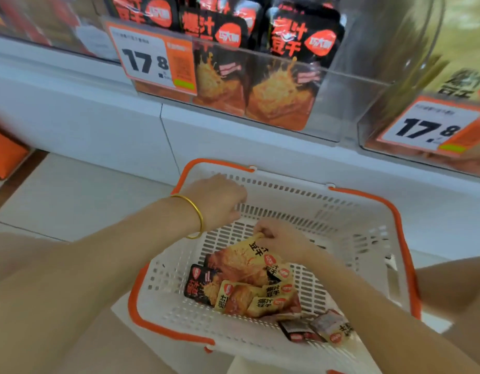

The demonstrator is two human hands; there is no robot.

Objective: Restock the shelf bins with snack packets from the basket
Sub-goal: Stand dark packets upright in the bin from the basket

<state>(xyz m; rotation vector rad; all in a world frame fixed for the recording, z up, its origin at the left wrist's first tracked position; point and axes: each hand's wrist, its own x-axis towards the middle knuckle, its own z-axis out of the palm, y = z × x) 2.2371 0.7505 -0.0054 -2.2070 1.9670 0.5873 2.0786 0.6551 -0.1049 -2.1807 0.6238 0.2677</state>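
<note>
A white basket with an orange rim (368,195) stands on the floor below the shelf. Several snack packets lie in its near half, mostly yellow ones (263,298), with a black one (198,284) on the left. My right hand (284,238) pinches the top edge of a large yellow packet (244,255) that lies on the heap. My left hand (217,201), a gold bangle on its wrist, hangs over the basket's far left corner with its fingers curled under; what they hold, if anything, is hidden. A clear shelf bin (327,103) above holds upright black packets.
A second clear bin (368,130) at the right holds yellow packets. Price tags reading 17.8 (149,60) hang on both bin fronts. A white shelf base (98,117) runs behind the basket. An orange object (4,155) sits at the far left on the tiled floor.
</note>
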